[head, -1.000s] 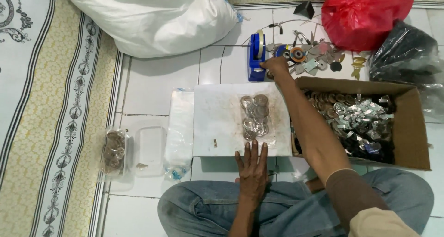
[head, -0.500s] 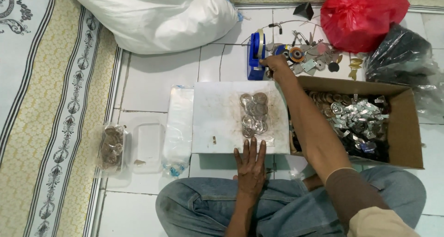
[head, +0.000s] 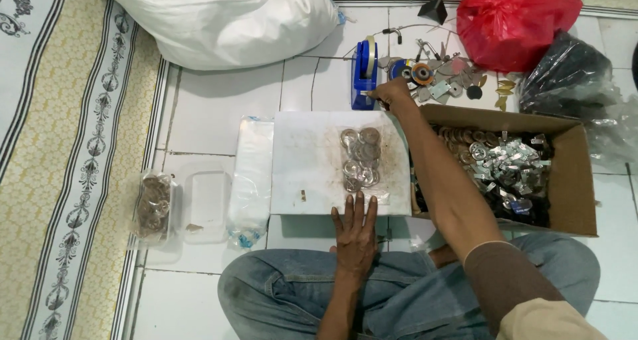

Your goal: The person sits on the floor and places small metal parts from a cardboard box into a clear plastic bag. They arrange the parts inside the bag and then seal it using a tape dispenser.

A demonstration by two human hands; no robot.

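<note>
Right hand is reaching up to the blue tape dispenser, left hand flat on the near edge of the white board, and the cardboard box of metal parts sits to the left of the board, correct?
Not quite. The head view shows the cardboard box of metal parts to the right of the white board, not the left. The rest holds: the right hand is at the blue tape dispenser, and the left hand lies flat on the board's near edge.

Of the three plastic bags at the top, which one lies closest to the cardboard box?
The crumpled black plastic bag, at the box's far right corner; the red bag and big white sack lie farther off.

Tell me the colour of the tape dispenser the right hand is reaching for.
Blue: the tape dispenser by the right hand, clear in the head view.
</note>
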